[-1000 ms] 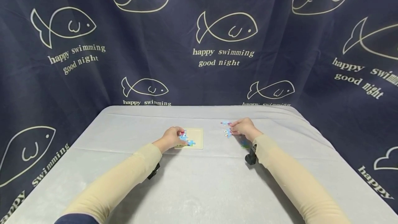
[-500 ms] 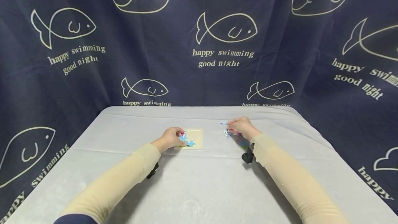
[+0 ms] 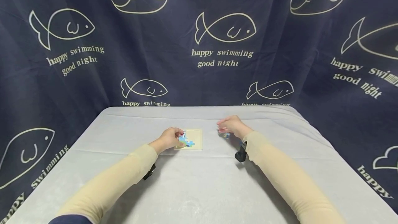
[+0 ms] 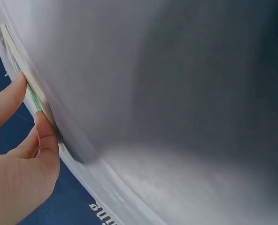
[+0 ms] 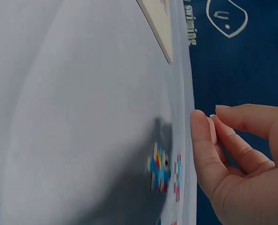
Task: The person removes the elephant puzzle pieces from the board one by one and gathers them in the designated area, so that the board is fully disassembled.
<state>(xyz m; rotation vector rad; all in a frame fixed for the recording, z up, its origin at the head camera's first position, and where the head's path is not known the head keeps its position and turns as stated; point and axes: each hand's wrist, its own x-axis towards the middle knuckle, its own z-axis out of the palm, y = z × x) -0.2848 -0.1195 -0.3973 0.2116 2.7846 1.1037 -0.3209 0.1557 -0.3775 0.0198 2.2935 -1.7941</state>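
Observation:
A cream puzzle tray [image 3: 197, 136] lies on the table left of centre, with blue and green jigsaw pieces [image 3: 190, 144] along its left and near sides. My left hand [image 3: 169, 137] holds the tray's left side; fingertips overlap its edge [image 4: 35, 86] in the left wrist view. Raised over the table to the right, my right hand [image 3: 234, 126] has loosely bent fingers, and nothing shows between them in the right wrist view. Beneath it lies a loose blue jigsaw piece [image 5: 158, 169]. A second piece [image 5: 178, 177] lies beside it; others are partly cut off by the frame.
A pale grey cloth covers the table [image 3: 199, 182]. Behind it hangs a dark blue curtain [image 3: 174, 44] with printed fish and lettering. A black wrist camera [image 3: 240, 153] sits under the right wrist.
My right hand has moved left and slightly up, over the loose pieces, now covering some of them. My left hand has stayed on the tray.

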